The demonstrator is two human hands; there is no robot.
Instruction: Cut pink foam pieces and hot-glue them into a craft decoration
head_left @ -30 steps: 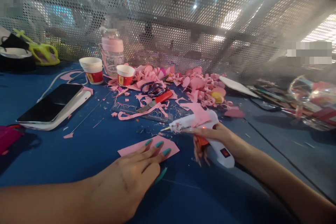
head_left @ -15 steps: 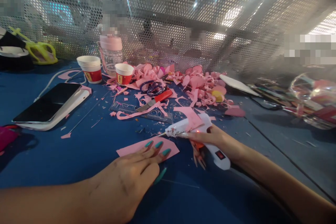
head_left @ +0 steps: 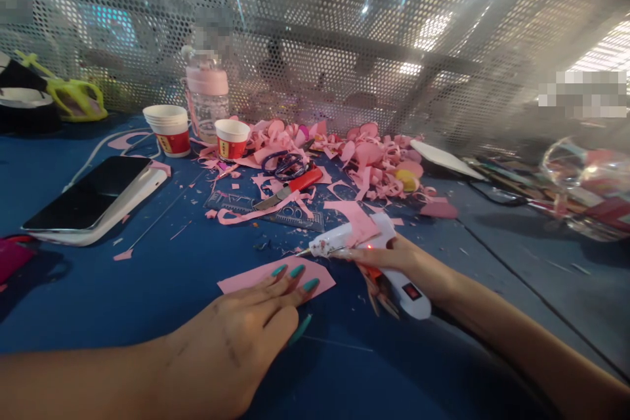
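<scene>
The left hand [head_left: 241, 341] lies flat, palm down, its forearm coming in from the near left edge. Its fingers are spread open, and three teal-nailed fingertips [head_left: 296, 271] press on the near edge of a pink sheet [head_left: 315, 274] lying on the table. The right hand [head_left: 394, 257] reaches in from the near right with its forearm angled toward the middle. It is closed around the grip of a white glue gun [head_left: 354, 239], index finger stretched along the barrel. The gun's metal tip points left and hovers just beyond the sheet's far edge; whether it touches the paper cannot be told. A red light shows on the gun's handle.

There is one sheet under the fingers and one glue gun. Farther off stand two lots of red-and-white cups: a stack [head_left: 168, 129] on the left and a single cup [head_left: 232, 138] to its right. One pink-lidded bottle [head_left: 207, 95] stands behind them. One phone [head_left: 93, 197] lies at the left, one pair of scissors [head_left: 285, 164] and one red knife [head_left: 295, 187] in the middle, and one ruler [head_left: 266, 210] nearer. Pink scraps [head_left: 374, 157], too many to count, pile at the far middle.

The table [head_left: 162, 275] is blue, grey toward the right. A perforated metal screen [head_left: 315, 46] closes the far side.
</scene>
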